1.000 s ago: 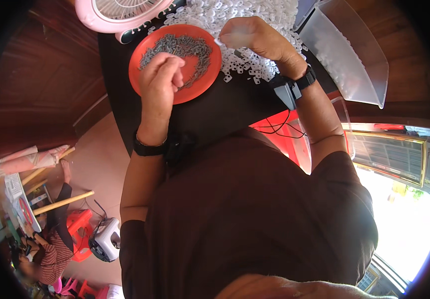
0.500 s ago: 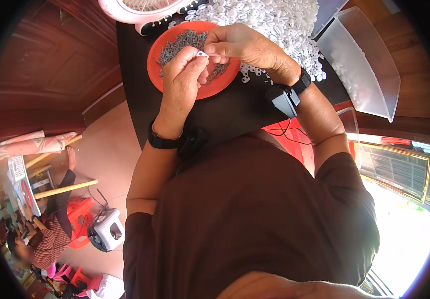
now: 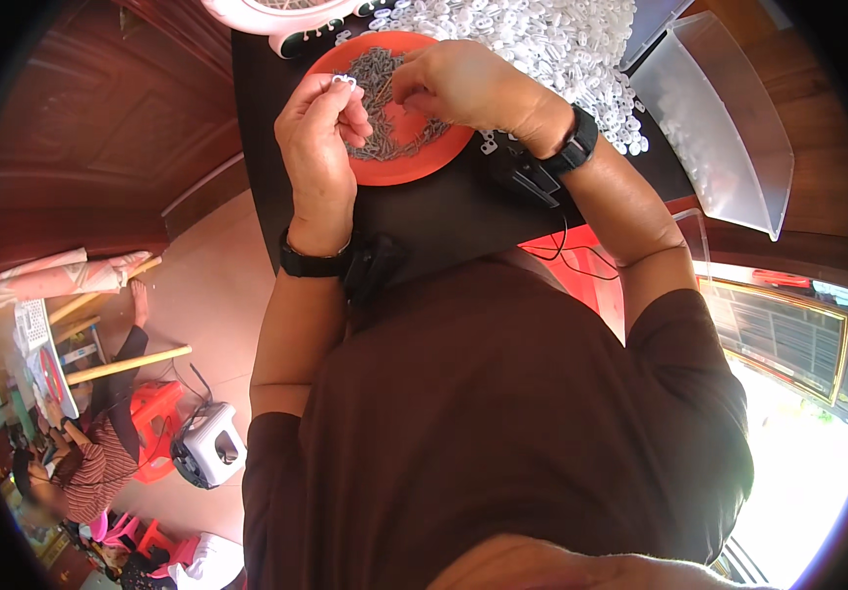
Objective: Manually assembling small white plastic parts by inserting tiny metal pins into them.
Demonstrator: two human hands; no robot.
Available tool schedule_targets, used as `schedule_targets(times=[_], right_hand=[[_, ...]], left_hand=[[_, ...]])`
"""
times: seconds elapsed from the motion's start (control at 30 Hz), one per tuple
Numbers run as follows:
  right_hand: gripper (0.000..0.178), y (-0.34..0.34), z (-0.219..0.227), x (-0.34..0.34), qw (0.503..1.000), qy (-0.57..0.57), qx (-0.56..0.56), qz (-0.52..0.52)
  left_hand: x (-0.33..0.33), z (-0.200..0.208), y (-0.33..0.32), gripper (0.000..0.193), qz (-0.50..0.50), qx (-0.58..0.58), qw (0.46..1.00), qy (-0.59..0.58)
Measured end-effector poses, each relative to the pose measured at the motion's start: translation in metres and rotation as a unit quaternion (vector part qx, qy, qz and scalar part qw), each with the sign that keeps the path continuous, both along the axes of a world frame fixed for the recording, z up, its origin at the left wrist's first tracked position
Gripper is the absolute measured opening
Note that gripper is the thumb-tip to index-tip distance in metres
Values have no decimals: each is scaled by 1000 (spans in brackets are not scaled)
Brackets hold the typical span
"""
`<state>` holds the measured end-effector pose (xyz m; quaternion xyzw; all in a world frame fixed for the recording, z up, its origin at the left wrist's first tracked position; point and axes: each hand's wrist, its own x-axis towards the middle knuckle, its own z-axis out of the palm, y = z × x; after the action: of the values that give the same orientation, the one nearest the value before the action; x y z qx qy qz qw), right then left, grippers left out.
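Note:
My left hand [image 3: 318,143] pinches a small white plastic piece with holes [image 3: 344,81] between thumb and forefinger, over the left side of a round orange-red dish [image 3: 394,175]. Many small grey screws [image 3: 373,69] lie heaped inside that dish. On its right side, my right hand [image 3: 471,87] reaches over the rim with fingers curled down close to the screws. Whatever those fingertips grip is hidden. Beyond the right hand spreads a big pile of similar white plastic pieces [image 3: 542,49].
The black table [image 3: 443,221] carries a translucent plastic bin [image 3: 724,128] tipped at the right and a pink-and-white shoe-like object [image 3: 286,20] at the far left. A red stool [image 3: 586,280] with black cables is below the edge. Another person [image 3: 99,462] sits far left.
The hands have parted. My left hand has moved left and slightly up with the white piece; my right hand has dropped its fingers toward the screws.

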<state>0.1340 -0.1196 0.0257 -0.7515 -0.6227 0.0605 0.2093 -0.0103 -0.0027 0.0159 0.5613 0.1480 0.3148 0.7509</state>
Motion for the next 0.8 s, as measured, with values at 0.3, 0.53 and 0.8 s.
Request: schedule_targets(times=[0.3,0.53,0.8], right_hand=[[9,14,-18,-5,988,-136,-59,32],[11,16,-27,-2,980,-191,-49,36],[11,5,-17,9,975,208,74,-23]], left_hand=[[0,-2,-1,16,0,-6,1000,2],[1,-1,-1,17,-3,-9,1000,6],[1,-3,-3,16,-14,-13,1000,22]])
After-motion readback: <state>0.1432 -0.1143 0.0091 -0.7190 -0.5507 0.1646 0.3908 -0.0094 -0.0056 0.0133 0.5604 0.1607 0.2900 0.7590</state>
